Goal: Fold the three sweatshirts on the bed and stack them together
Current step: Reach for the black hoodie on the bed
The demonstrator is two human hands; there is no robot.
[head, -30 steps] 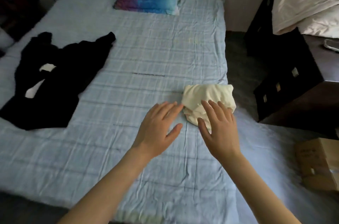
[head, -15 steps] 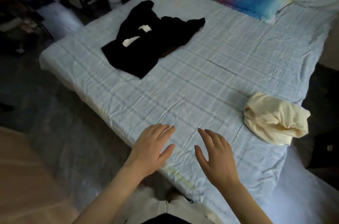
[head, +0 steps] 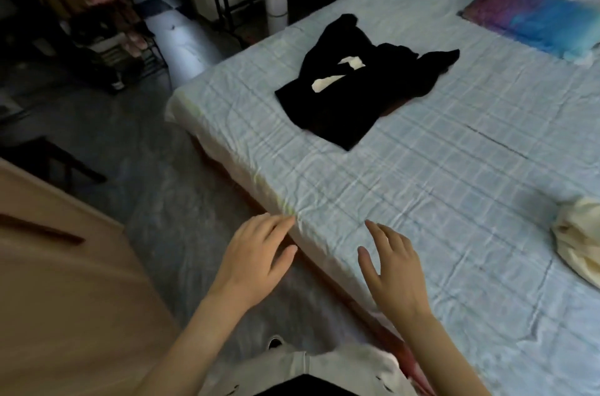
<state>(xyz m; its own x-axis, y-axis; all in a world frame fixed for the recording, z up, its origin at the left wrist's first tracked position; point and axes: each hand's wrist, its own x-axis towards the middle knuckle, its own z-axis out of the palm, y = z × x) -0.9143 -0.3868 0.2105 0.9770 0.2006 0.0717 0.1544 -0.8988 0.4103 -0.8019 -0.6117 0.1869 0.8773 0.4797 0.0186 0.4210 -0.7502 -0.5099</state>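
The left hand [head: 256, 252] and the right hand [head: 394, 272] hovered empty over the near edge of the light-blue checked bed [head: 422, 194], fingers [head: 378, 235] loosely spread. The crumpled black sweatshirt [head: 354, 93] lay further in on the bed, unfolded. The folded cream sweatshirt [head: 578, 239] sat on the bed's right part. Its loose folds might open if stacked carelessly.

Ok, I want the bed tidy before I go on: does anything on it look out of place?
Yes. The black sweatshirt lies rumpled and unfolded on the bed, sleeves askew, well apart from the folded cream sweatshirt at the picture's right. A third sweatshirt cannot be made out.
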